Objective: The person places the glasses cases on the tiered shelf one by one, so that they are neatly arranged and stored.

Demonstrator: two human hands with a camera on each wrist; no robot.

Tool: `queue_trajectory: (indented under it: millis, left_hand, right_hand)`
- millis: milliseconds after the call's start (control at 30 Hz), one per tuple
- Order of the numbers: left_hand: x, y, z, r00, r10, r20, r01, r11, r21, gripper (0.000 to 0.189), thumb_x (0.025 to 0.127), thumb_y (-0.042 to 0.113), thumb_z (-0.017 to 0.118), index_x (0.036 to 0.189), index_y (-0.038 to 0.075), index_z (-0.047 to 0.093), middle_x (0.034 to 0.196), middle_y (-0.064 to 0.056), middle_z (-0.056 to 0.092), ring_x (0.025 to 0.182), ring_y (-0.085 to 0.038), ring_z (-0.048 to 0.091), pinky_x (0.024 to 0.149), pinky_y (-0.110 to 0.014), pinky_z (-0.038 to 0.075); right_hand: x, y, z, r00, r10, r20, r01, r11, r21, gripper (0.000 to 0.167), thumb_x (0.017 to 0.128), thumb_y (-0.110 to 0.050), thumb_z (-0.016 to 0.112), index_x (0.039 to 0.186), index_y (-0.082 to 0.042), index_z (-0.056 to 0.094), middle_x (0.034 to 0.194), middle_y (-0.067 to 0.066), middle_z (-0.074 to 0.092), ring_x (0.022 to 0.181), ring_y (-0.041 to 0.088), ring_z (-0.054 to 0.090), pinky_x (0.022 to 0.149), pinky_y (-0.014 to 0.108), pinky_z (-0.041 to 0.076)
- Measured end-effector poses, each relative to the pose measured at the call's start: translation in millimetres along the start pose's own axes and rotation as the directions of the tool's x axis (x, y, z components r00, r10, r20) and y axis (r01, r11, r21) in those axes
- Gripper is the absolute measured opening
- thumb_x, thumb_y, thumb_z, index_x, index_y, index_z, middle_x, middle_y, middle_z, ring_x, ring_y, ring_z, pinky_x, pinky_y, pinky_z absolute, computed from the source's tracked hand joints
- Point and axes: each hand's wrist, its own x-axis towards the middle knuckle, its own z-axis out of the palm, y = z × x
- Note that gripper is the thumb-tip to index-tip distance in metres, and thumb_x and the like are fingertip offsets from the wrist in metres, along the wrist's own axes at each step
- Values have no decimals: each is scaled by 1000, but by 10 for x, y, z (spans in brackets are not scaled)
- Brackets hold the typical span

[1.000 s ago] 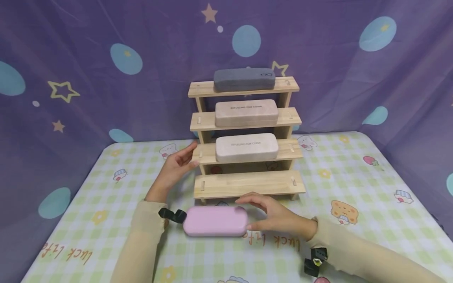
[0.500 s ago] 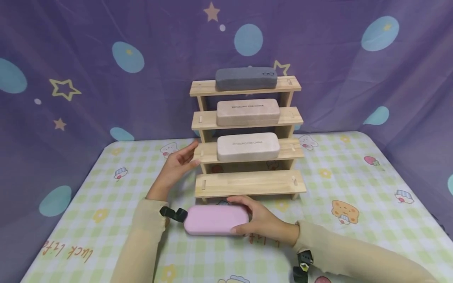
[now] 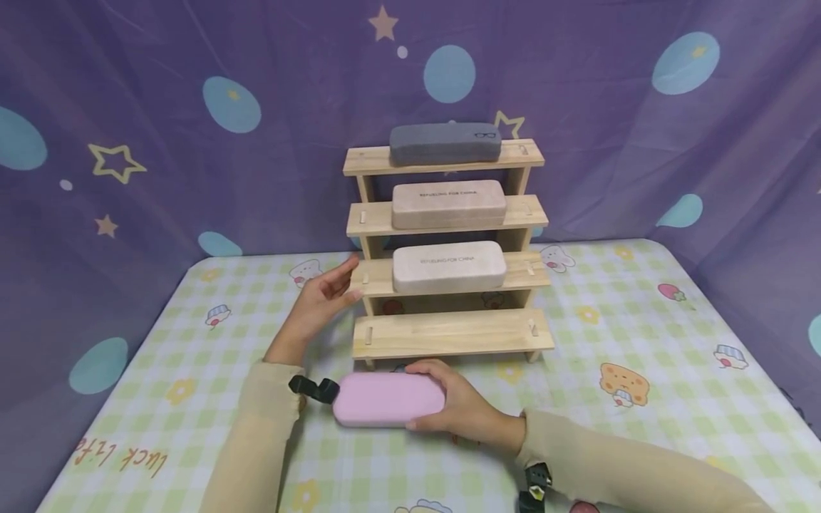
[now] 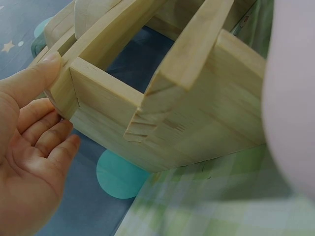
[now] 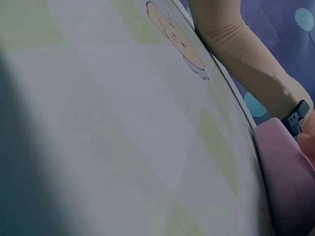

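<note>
A four-step wooden display stand stands at the middle of the table. My left hand holds the left end of its second-lowest shelf; in the left wrist view the thumb lies on the shelf's edge with curled fingers below. In front of the stand lies a smooth pink glasses case. My right hand grips the case's right end, thumb on the near side and fingers on the far side. The right wrist view shows part of the pink case at its right edge, with the right hand out of sight.
A blue-grey glasses case sits on the top shelf. Below it are a beige case and a whitish case, one per shelf. A checked cloth covers the table, and a purple curtain hangs behind.
My right hand has moved left from beside the pink glasses case and closed around its right end. The left hand has stayed at the stand, and the case has hardly moved.
</note>
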Motion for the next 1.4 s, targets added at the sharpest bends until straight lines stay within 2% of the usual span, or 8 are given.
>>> queue_trajectory:
  millis: [333, 567, 1067, 1400]
  left_hand:
    - [-3, 18, 7, 1000, 3, 2, -3, 1000, -1, 59, 89, -4, 60, 142, -5, 34, 148, -16, 35, 135, -28, 35, 111, -25, 29]
    - [-6, 19, 13, 1000, -2, 3, 2, 1000, -10, 60, 89, -4, 60, 142, -5, 34, 148, -16, 34, 136, -27, 34, 110, -24, 30]
    - [1, -2, 7, 1000, -9, -2, 9, 1000, 1, 60, 89, -2, 61, 143, -3, 35, 148, -14, 35, 136, -25, 35, 112, -28, 29]
    - [3, -3, 5, 1000, -7, 2, 7, 1000, -8, 60, 89, -3, 60, 143, -4, 34, 149, -15, 34, 136, -27, 34, 112, -29, 29]
  right_hand:
    - [-6, 31, 11, 999, -48, -13, 45, 987, -153, 84, 60, -20, 88, 133, -8, 48, 131, 3, 46, 115, 22, 47, 97, 38, 39]
    - [-6, 44, 1, 999, -51, 6, 51, 975, -216, 88, 61, -19, 88, 137, -9, 46, 132, 6, 46, 115, 24, 47, 96, 38, 40]
    - [-2, 62, -4, 998, -68, -8, 64, 973, -220, 86, 59, -19, 89, 135, -10, 50, 125, 2, 52, 112, 21, 51, 96, 33, 41]
    - [1, 58, -24, 999, -48, -5, 45, 973, -227, 83, 59, -22, 88, 132, -12, 52, 119, 0, 53, 106, 18, 51, 91, 30, 42]
